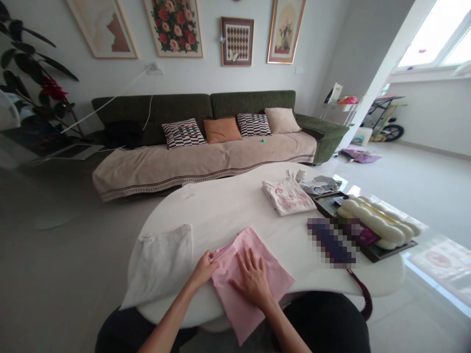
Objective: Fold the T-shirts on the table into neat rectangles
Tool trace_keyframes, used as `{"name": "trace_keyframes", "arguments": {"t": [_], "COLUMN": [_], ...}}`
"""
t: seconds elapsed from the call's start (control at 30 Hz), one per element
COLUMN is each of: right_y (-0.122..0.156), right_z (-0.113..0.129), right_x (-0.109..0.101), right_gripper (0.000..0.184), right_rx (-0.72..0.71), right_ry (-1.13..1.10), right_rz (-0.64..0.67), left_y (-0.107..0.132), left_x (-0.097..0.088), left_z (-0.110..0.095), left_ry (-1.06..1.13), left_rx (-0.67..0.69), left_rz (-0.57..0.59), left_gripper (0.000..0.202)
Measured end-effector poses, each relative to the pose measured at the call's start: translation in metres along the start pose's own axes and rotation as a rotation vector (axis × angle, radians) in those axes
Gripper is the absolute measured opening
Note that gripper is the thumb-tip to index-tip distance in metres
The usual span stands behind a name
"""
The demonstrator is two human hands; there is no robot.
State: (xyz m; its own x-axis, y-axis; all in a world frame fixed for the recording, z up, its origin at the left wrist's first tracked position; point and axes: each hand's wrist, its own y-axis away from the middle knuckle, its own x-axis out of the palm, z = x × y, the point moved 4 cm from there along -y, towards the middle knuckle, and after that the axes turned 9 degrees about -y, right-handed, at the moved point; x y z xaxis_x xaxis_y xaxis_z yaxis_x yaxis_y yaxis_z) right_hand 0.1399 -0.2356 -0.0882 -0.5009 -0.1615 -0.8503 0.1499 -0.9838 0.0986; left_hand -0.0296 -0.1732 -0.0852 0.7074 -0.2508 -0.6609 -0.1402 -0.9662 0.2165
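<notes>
Pink cloth (228,268); left grip (205,269) at edge

White table (221,201), pink cloth (275,274), pale cloth (162,262), folded garment (289,197), tray (327,202), dark item (333,242), unclear

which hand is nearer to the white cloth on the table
Left. The left hand is just to the right of the white cloth, gripping the pink cloth's edge; the right hand is farther right, flat on the pink cloth.
</notes>
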Motion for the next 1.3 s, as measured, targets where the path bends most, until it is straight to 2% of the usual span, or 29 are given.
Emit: {"name": "trace_keyframes", "arguments": {"t": [0.07,0.1,0.17,0.27,0.33,0.37,0.43,0.5,0.53,0.6,0.67,0.73,0.83,0.93,1.03,1.13,1.2,1.3], "right_y": [0.008,0.011,0.017,0.024,0.022,0.017,0.004,-0.014,-0.023,-0.035,-0.036,-0.027,-0.004,0.014,0.019,0.010,-0.001,-0.021], "right_z": [0.019,0.030,0.052,0.066,0.059,0.051,0.029,0.001,-0.014,-0.046,-0.075,-0.094,-0.103,-0.097,-0.091,-0.086,-0.079,-0.068], "right_x": [0.003,0.002,-0.005,-0.032,-0.054,-0.066,-0.090,-0.111,-0.120,-0.128,-0.125,-0.111,-0.075,-0.040,-0.024,-0.024,-0.029,-0.032], "right_gripper": [0.081,0.087,0.089,0.067,0.051,0.047,0.046,0.050,0.052,0.052,0.048,0.043,0.041,0.045,0.047,0.048,0.049,0.053], "right_rx": [-0.040,-0.070,-0.116,-0.117,-0.035,0.038,0.182,0.212,0.210,0.230,0.279,0.309,0.260,0.154,0.111,0.173,0.159,0.058], "right_ry": [-0.117,-0.204,-0.437,-0.861,-1.116,-1.212,-1.314,-1.223,-1.126,-0.940,-0.819,-0.722,-0.598,-0.441,-0.141,0.049,0.122,0.197], "right_rz": [0.040,0.029,-0.096,-0.308,-0.297,-0.256,-0.199,-0.188,-0.211,-0.287,-0.369,-0.434,-0.468,-0.458,-0.440,-0.410,-0.393,-0.348], "left_y": [0.024,0.035,0.055,0.082,0.091,0.092,0.083,0.065,0.053,0.031,0.016,0.013,0.018,0.016,0.001,-0.015,-0.022,-0.025], "left_x": [0.003,0.003,-0.003,-0.024,-0.045,-0.058,-0.084,-0.101,-0.102,-0.086,-0.055,-0.021,0.016,0.030,0.028,0.025,0.026,0.040], "left_z": [-0.008,-0.016,-0.041,-0.084,-0.108,-0.116,-0.119,-0.106,-0.095,-0.068,-0.040,-0.016,0.002,0.001,-0.006,-0.017,-0.025,-0.039], "left_ry": [0.309,0.413,0.510,0.477,0.449,0.449,0.472,0.475,0.451,0.317,0.132,0.037,-0.030,-0.125,-0.188,-0.288,-0.377,-0.521], "left_rx": [-0.094,-0.095,-0.021,0.184,0.308,0.351,0.374,0.323,0.274,0.152,0.034,-0.026,0.016,0.122,0.165,0.190,0.227,0.416], "left_rz": [0.096,0.145,0.222,0.287,0.270,0.206,-0.035,-0.284,-0.358,-0.366,-0.269,-0.203,-0.227,-0.285,-0.319,-0.345,-0.386,-0.419], "left_gripper": [0.020,0.026,0.036,0.049,0.054,0.053,0.049,0.045,0.044,0.041,0.037,0.034,0.034,0.038,0.046,0.047,0.047,0.052]}}
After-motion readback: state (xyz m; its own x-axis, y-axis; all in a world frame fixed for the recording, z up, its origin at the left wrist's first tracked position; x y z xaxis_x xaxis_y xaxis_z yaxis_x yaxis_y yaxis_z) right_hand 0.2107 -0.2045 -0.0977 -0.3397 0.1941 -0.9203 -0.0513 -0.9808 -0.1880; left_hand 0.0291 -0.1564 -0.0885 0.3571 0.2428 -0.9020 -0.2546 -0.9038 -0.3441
